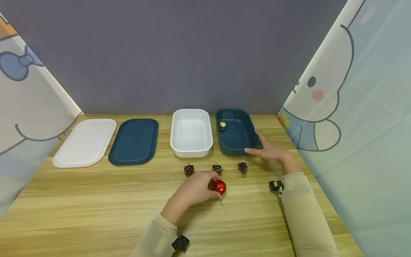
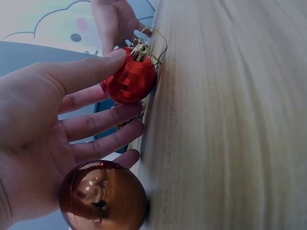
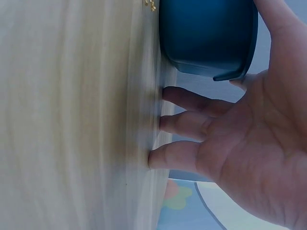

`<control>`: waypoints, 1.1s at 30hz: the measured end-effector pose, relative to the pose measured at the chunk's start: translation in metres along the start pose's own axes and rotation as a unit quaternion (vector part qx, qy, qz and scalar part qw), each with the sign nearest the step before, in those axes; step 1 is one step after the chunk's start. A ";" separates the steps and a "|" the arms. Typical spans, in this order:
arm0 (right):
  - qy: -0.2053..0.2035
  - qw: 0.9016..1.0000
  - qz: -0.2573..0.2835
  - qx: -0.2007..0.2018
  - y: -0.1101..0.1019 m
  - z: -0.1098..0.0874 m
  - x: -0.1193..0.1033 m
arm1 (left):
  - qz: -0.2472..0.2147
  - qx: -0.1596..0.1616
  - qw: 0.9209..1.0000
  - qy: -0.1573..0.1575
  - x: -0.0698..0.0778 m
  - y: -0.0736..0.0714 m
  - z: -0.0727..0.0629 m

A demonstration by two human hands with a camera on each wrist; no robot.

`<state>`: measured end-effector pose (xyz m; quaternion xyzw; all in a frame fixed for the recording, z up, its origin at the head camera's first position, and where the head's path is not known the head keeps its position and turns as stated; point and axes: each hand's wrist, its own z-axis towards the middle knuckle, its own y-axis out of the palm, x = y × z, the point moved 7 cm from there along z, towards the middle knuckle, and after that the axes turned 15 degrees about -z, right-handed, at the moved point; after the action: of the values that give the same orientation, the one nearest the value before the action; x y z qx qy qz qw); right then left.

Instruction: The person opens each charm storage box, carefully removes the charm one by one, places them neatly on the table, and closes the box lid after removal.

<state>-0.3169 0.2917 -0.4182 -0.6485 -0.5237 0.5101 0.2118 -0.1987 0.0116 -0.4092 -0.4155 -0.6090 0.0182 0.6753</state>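
Note:
My left hand (image 1: 197, 187) pinches a shiny red Christmas bauble (image 1: 219, 187) between thumb and fingers, low over the wooden table. A gold hanging loop (image 2: 163, 45) tops the bauble. In the left wrist view a copper-coloured bauble (image 2: 103, 196) lies by the palm; from the head it is hidden. My right hand (image 1: 269, 150) rests at the near right corner of the blue box (image 1: 240, 151), thumb along the front and index finger at the side. Its other fingers (image 3: 177, 155) are straight and spread, tips on the table. One gold bauble (image 1: 222, 125) sits inside this box.
Left of the blue box stands a white box (image 1: 191, 153). Three pine cones (image 1: 189, 170) lie in a row before the boxes. Farther left are a blue lid (image 1: 134, 141) and a white lid (image 1: 85, 142), both flat. A grey wall (image 1: 179, 57) rises behind.

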 end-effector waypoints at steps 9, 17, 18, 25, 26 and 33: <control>0.002 1.000 0.001 -0.002 0.001 0.001 0.001 | 0.008 -0.006 1.000 -0.004 0.000 0.000 -0.001; -0.001 1.000 -0.001 0.001 0.001 0.002 0.001 | 0.011 -0.011 1.000 -0.008 0.001 0.000 -0.003; -0.002 1.000 -0.002 0.001 0.001 0.002 0.001 | 0.011 -0.012 1.000 -0.009 0.000 0.000 -0.003; -0.001 1.000 -0.006 0.002 0.001 0.001 0.000 | 0.023 -0.015 1.000 -0.012 -0.002 0.002 -0.002; -0.001 1.000 -0.007 0.003 0.001 0.001 0.000 | 0.023 -0.015 1.000 -0.012 -0.002 0.002 -0.002; 0.000 1.000 -0.008 0.002 0.001 0.001 0.000 | 0.023 -0.007 1.000 -0.010 -0.002 0.001 -0.002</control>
<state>-0.3173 0.2911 -0.4192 -0.6439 -0.5278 0.5096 0.2172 -0.1969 0.0100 -0.4118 -0.4341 -0.6062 0.0334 0.6655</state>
